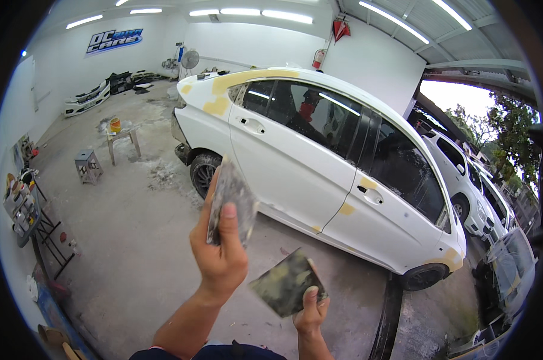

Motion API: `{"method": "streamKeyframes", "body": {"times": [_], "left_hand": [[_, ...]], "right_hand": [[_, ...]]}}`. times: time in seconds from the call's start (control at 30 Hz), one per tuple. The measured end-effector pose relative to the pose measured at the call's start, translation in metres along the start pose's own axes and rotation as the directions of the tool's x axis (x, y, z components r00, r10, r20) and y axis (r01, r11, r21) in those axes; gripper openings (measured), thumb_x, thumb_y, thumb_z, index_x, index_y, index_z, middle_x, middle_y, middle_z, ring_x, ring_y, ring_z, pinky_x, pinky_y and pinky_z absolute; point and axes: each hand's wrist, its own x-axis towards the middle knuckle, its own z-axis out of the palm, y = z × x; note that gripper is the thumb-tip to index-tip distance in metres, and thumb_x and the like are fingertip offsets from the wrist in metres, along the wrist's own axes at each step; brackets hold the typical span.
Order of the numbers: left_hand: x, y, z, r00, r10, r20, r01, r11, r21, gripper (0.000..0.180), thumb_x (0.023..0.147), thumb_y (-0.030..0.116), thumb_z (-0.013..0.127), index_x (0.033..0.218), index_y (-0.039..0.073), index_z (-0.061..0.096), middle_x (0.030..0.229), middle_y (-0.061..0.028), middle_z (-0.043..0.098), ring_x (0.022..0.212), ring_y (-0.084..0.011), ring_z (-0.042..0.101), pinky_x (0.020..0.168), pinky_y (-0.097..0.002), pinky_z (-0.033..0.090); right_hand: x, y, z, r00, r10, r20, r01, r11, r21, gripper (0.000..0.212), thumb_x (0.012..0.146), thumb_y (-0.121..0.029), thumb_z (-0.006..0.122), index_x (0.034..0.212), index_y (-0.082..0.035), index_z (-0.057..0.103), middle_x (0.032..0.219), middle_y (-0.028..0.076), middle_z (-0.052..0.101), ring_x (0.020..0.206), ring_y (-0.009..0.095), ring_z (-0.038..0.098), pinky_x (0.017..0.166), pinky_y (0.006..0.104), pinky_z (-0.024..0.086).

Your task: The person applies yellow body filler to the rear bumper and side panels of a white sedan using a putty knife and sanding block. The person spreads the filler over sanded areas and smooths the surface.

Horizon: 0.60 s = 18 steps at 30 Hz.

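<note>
Gripping a grey-smeared slab (238,195) near centre, toward 8 o'clock, a person's left hand (222,255) sets its thumb across the face; the right hand (311,315), toward 5 o'clock, pinches a mottled dark plate (287,283) at 6 o'clock by one corner; a white sedan (325,174) with yellowish patches (347,209) spans 10 to 4 o'clock; the corner hold could let the plate twist and drop onto the concrete floor (121,240); a careless swing might scuff the rear door (289,171).
</note>
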Motion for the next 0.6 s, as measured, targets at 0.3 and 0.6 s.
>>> {"method": "streamKeyframes", "body": {"times": [0.3,0.6], "left_hand": [[-0.108,-0.081,0.022,0.777,0.015,0.63,-0.316,0.874,0.369,0.056,0.094,0.012,0.062,0.149,0.017,0.053,0.153,-0.0102,0.051,0.134,-0.047,0.05,0.113,-0.0478,0.04],[-0.165,-0.052,0.034,0.52,0.158,0.839,-0.527,0.833,0.169,0.071,0.076,0.018,0.072,0.145,0.021,0.057,0.134,-0.0013,0.067,0.096,-0.0358,0.073,0.081,-0.0363,0.059]], "right_hand": [[0.013,0.051,-0.024,0.986,0.165,-0.025,-0.118,0.794,0.596,0.074,0.104,-0.056,0.045,0.155,-0.004,0.032,0.15,0.014,0.046,0.127,0.026,0.054,0.11,0.043,0.043],[0.031,0.027,-0.076,0.945,0.324,-0.049,-0.189,0.66,0.727,0.081,0.1,-0.061,0.044,0.156,-0.004,0.034,0.147,0.018,0.048,0.128,0.034,0.053,0.108,0.0495,0.045]]}}
